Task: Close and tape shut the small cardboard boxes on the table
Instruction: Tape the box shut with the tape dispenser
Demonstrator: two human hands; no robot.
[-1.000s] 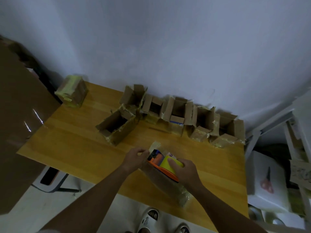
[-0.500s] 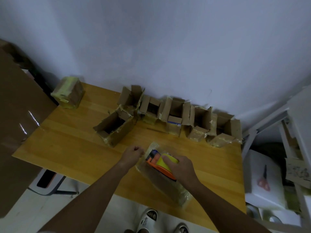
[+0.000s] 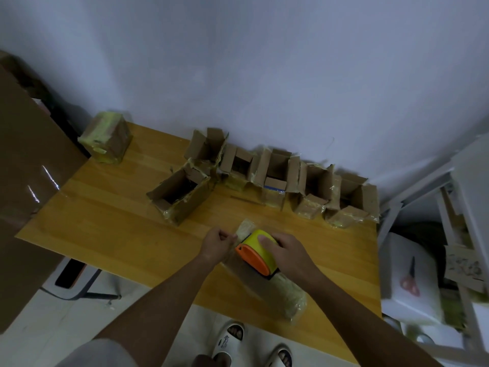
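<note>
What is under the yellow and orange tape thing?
A long taped cardboard box lies under the tape dispenser, which the right hand holds on it. The dispenser covers that part of the box's top.

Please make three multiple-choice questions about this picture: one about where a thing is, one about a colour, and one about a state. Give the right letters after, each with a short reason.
1. Where is the closed, taped box?
A. at the far left corner of the table
B. in the middle of the row of open boxes
C. under the table

2. What colours is the tape dispenser?
A. blue and white
B. yellow and orange
C. black and red

3. What is the right hand doing?
A. lying flat on the table
B. holding scissors
C. gripping the tape dispenser

Answers:
1 A: it stands alone at the far left corner of the table, apart from the open boxes.
2 B: its body is yellow and its side is orange.
3 C: its fingers curl over the dispenser, on the box being taped.
</note>
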